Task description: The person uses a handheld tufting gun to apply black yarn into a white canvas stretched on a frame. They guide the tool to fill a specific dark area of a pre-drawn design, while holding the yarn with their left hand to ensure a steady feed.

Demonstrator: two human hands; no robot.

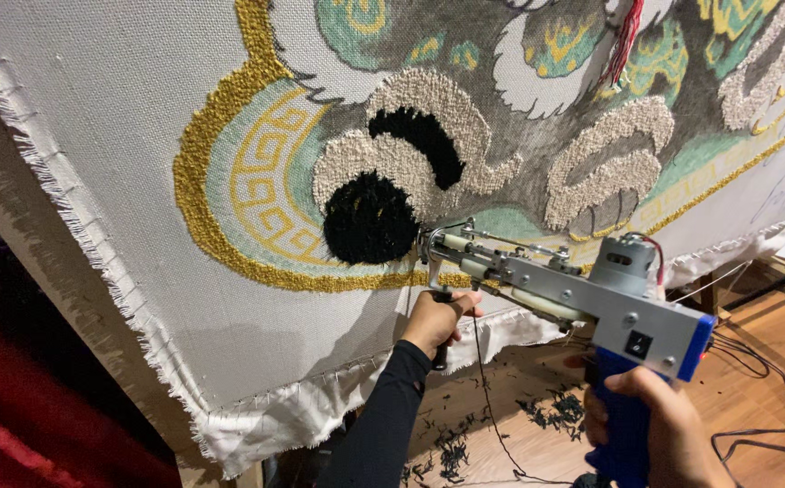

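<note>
In the head view, a person holds a tufting gun (pixel 564 289) against a stretched cloth (pixel 121 163) that fills most of the frame. The left hand (pixel 439 318), in a black sleeve (pixel 379 425), is clenched around the gun's front grip, just under the needle end. The right hand (pixel 659 425) is wrapped around the blue rear handle (pixel 626 425) at the lower right, grasping it firmly. The gun runs slantwise from that handle up and left, its grey metal body and small motor (pixel 623 258) in plain sight, and its tip touches the cloth at the lower right edge of a black tufted patch (pixel 370 219).

Around that patch lie cream tufted curls (pixel 429 117), a gold tufted border (pixel 221 117) and printed green and yellow key patterns still flat on the cloth. A second black crescent (pixel 424 140) sits above the first. The cloth's frayed edge (pixel 76 226) runs down the left side, and a folded white hem (pixel 320 407) hangs at the bottom.

Below is a wooden floor (pixel 772 334) strewn with dark yarn scraps (pixel 555 411), and black cables (pixel 763 361) trail across it at the right.
</note>
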